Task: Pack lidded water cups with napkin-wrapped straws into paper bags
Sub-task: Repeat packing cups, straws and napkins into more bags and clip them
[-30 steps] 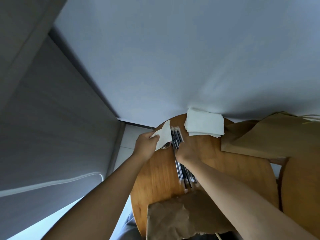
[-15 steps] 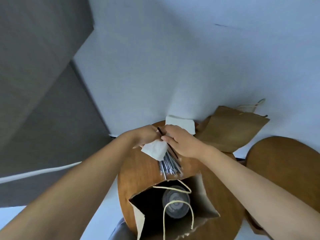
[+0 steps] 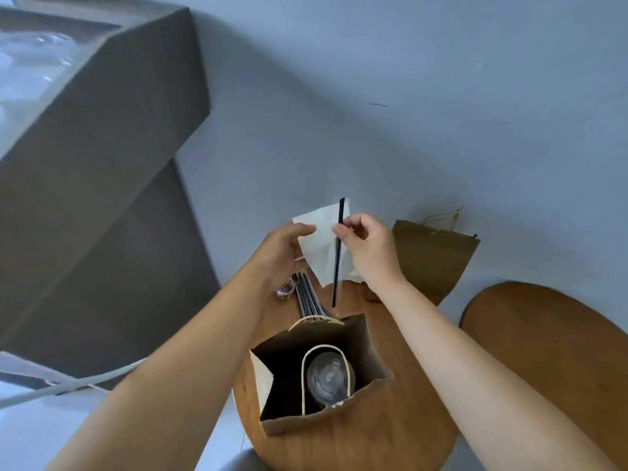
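The open brown paper bag (image 3: 316, 396) is standing at the round wooden table's (image 3: 390, 447) near edge, clear lidded cup (image 3: 330, 375) inside. Farther off, the right hand (image 3: 365, 248) is pinching a thin black straw (image 3: 338, 253) against the white paper napkin (image 3: 319, 246) that the left hand (image 3: 282, 254) is gripping; a loose pinch could be dropping the straw

Head camera looks steeply down, close over the round table (image 3: 390, 433).
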`<state>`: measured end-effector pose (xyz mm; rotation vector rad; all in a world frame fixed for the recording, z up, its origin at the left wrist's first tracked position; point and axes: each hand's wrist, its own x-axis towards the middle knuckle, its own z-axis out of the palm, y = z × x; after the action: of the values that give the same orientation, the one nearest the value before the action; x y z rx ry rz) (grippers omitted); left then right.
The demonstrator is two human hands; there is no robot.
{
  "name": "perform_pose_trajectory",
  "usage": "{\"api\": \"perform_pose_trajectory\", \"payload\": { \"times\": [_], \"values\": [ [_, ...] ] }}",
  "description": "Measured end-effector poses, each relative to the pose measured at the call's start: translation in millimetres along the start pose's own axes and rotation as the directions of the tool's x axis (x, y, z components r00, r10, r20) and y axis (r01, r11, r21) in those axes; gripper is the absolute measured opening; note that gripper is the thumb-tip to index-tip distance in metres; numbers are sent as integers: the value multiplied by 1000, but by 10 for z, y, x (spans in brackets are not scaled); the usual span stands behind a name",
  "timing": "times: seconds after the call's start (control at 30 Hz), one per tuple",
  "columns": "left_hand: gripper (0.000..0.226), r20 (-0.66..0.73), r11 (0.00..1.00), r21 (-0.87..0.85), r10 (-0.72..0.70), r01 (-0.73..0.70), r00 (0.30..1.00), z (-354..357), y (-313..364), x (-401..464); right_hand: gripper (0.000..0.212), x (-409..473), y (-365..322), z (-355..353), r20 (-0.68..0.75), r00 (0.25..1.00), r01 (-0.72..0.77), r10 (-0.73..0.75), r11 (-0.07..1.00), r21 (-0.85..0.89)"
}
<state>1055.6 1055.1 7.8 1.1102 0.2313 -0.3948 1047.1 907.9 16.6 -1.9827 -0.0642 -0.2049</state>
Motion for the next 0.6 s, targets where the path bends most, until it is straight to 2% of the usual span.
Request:
{"api": "perform_pose_trajectory", "payload": {
  "times": [0.07, 0.17, 0.27, 0.37, 0.43, 0.5, 0.57, 0.6],
  "values": [
    [17, 58, 994, 100, 43, -49, 997, 26, -83, -88, 10, -35, -97, -52, -78, 997, 25, -21, 999, 45],
    [18, 40, 910, 404, 90, -98, 995, 87, -181, -183, 11, -86, -190, -127, -75, 997, 27, -22, 998, 58],
    [15, 39, 868, 471, 154, -154, 987, 90, -142, -186, 16, -135, -201, -162, -56, 998, 1, 0, 999, 33],
    [8, 117, 851, 497, 130, -171, 985, 75, -93, -216, 46, -181, -212, -194, -68, 995, -64, 72, 992, 111],
    [9, 184, 830, 535, 72, -161, 980, 51, -85, -255, 68, -227, -215, -216, -14, 978, -194, 209, 930, 313],
    [12, 230, 813, 570, -15, -122, 973, 17, -78, -291, 61, -252, -167, -241, 99, 948, -314, 303, 833, 456],
    [17, 251, 781, 621, -107, -75, 962, -15, -78, -309, 42, -298, -138, -277, 165, 936, -351, 310, 836, 423],
    [19, 255, 766, 640, -137, -61, 957, -31, -88, -309, 42, -333, -133, -292, 182, 937, -347, 298, 853, 389]
  ]
}}
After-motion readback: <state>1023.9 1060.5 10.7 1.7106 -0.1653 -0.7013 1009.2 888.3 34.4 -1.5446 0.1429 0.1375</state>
